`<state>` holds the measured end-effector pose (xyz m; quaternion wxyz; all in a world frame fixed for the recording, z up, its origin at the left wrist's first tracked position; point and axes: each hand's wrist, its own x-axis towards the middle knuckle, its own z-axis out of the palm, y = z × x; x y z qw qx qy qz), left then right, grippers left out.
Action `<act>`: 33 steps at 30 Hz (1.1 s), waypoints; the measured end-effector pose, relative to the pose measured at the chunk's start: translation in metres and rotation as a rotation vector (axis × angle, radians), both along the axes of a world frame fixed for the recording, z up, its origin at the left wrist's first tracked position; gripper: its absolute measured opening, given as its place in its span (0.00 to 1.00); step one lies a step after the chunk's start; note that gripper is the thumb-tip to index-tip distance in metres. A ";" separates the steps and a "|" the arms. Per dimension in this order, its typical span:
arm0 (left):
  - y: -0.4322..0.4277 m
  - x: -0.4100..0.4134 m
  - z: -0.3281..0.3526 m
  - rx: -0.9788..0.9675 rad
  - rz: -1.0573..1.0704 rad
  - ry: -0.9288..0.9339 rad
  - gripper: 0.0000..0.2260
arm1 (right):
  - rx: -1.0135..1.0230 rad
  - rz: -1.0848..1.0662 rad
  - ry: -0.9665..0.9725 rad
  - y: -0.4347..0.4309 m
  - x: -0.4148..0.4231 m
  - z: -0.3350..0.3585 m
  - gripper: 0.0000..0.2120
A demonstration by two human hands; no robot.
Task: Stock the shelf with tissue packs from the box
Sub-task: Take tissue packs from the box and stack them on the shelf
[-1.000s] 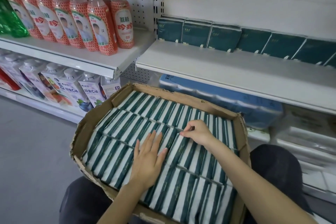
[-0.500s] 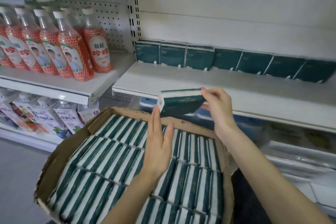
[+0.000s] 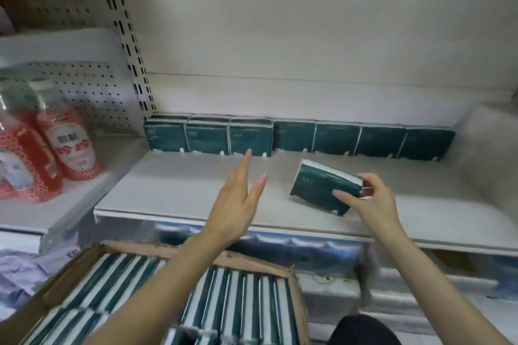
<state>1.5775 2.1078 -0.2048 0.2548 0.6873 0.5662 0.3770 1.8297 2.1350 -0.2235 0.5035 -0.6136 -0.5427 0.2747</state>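
Tissue pack, dark green with a white edge and print too blurred to read, sits tilted at right centre of the frame. The right hand pinches its end, thumb on the front face, fingers partly hidden behind. Whether its lower corner touches the shelf is unclear. Left hand hovers at centre, fingers straight and spread. A row of packs stands along the shelf's back; the box at the bottom is cut off.
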 end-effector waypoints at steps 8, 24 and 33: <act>0.109 -0.033 0.042 0.101 0.085 0.580 0.32 | 0.061 -0.037 -0.075 0.077 0.027 -0.013 0.22; 0.178 -0.040 0.005 0.146 0.014 0.916 0.29 | 0.192 -0.180 -0.126 0.165 -0.057 -0.039 0.42; 0.173 -0.040 0.014 0.160 0.001 0.998 0.31 | 0.131 -0.119 -0.056 0.155 -0.066 -0.033 0.40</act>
